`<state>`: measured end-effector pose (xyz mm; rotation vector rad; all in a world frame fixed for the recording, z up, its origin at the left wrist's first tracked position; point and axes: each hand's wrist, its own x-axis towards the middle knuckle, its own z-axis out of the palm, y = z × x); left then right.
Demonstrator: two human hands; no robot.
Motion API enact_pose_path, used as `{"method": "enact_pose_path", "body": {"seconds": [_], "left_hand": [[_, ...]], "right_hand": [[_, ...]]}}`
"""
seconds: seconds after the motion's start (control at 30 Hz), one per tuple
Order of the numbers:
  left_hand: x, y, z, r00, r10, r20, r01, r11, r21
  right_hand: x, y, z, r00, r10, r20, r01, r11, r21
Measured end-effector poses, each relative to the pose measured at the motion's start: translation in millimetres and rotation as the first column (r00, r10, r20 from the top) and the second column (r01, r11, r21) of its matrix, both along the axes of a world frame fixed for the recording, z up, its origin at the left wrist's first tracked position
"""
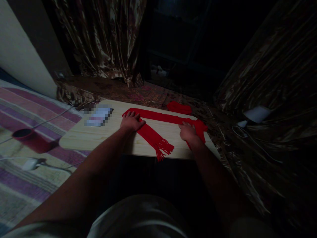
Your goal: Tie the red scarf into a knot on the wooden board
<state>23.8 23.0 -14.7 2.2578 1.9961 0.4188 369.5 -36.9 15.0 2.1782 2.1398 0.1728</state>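
Note:
A red knitted scarf (158, 115) lies along a pale wooden board (94, 143). It bends at its left end, and a fringed end comes back diagonally to the board's near edge. My left hand (132, 122) rests flat on that bend, fingers spread. Over the right part of the scarf, my right hand (188, 131) presses down with its fingers a little bent. Some of the cloth beneath it is hidden, and the scarf looks bunched to its right. Another red piece of cloth (179, 107) lies past the board's far edge; whether it joins the scarf I cannot tell.
A blurred-out flat item (99, 116) lies on the board's left. Left of it are a striped bedcover (15, 185), a red cylinder (37, 140), and a white plug (31, 164) with cables. Patterned curtains (104, 39) hang behind; a white lamp-like object (257, 114) lies at right.

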Motion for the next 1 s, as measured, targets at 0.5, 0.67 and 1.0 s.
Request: {"method": "enact_pose_path", "body": {"seconds": [0.5, 0.67, 1.0], "left_hand": [[-1.1, 1.9, -2.6, 0.999, -0.007, -0.047, 0.008, 1.000, 0.005], [-1.5, 1.8, -3.4, 0.999, -0.018, -0.042, 0.019, 1.000, 0.024], [-0.2, -0.1, 0.5, 0.999, -0.005, -0.044, 0.005, 1.000, 0.007]], "right_hand": [[17.3, 49.5, 4.8, 0.977, -0.151, 0.150, 0.136, 0.985, 0.109], [15.8, 48.3, 22.7, 0.996, 0.068, 0.064, -0.089, 0.900, 0.426], [-29.7, 59.3, 67.9, 0.850, 0.309, -0.427, 0.046, 0.763, 0.644]]}}
